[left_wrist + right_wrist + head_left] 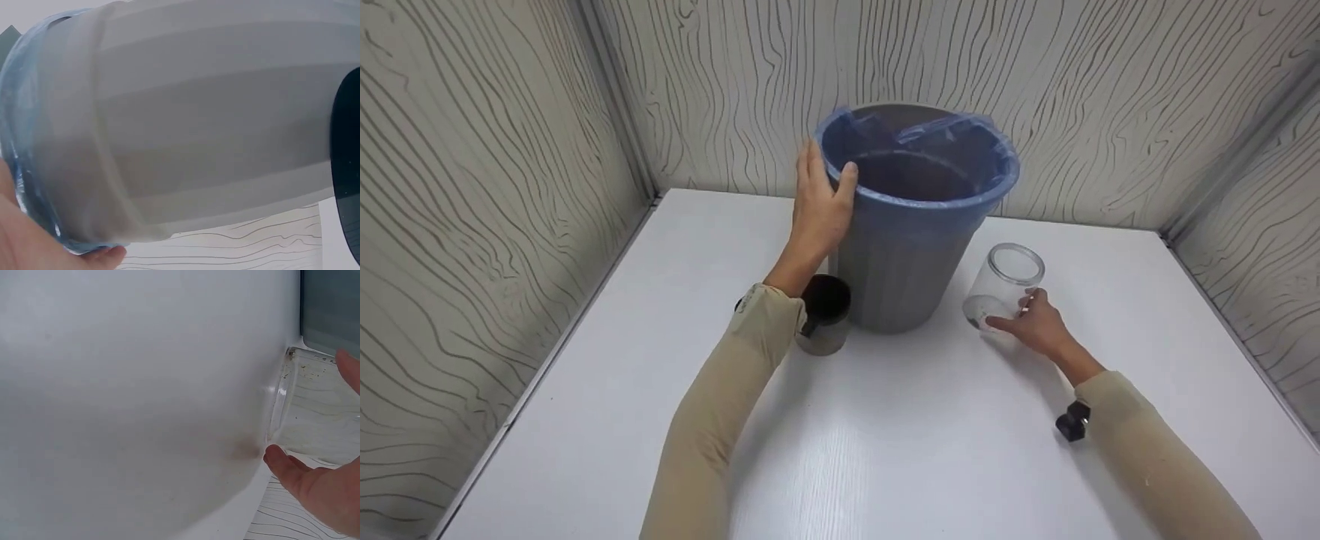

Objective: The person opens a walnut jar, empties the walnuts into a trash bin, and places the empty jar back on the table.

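Note:
A grey ribbed trash bin [896,262] stands on the table, lined with a blue plastic bag [922,204] folded over its rim. My left hand [821,214] rests against the left side of that rim, fingers extended along the outside and thumb at the front. To the right of the bin is a clear glass jar [1005,281], its mouth facing up. My right hand [1039,322] holds the jar low down, thumb on the near side and fingers around the right. Small specks show on the glass near its base in the right wrist view.
A dark cylindrical cup [825,313] stands by the bin's lower left, partly behind my left forearm. The white table [840,442] is bordered by walls with a wood-grain pattern [735,82] at the back and both sides.

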The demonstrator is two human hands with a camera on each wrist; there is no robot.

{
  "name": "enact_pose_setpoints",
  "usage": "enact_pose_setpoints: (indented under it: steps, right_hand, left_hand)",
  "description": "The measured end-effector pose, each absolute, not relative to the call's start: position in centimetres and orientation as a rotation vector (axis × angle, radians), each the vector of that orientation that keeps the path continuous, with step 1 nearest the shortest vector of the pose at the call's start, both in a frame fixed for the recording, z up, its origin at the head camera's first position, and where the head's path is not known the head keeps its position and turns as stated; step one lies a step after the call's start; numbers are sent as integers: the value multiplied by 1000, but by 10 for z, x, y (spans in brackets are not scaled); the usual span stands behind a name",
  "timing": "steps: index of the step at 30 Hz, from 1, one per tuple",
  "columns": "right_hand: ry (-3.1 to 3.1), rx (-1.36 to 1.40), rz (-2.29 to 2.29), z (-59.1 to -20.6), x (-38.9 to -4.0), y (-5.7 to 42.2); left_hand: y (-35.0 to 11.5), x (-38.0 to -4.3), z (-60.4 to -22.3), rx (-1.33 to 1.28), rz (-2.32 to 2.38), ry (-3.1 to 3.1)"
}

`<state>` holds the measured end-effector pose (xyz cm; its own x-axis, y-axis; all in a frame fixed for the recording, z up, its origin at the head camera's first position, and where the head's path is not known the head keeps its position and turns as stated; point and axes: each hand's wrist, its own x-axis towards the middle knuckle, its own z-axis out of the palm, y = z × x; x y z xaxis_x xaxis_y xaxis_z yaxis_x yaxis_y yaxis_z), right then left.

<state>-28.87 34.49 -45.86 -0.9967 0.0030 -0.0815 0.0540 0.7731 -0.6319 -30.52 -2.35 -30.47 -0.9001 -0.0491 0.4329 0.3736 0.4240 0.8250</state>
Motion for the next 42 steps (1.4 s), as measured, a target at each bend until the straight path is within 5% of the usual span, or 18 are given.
enact_pose_setpoints:
  steps: [11, 42]
  right_hand:
    - [2857, -45, -1016, -444, -268, 345]
    - [2945, -539, -1101, -442, -223, 292]
  left_hand:
    - [-51, -289, -320, -297, -1543, -2282]
    - [-93, -275, -452, -330, -1821, -2704]
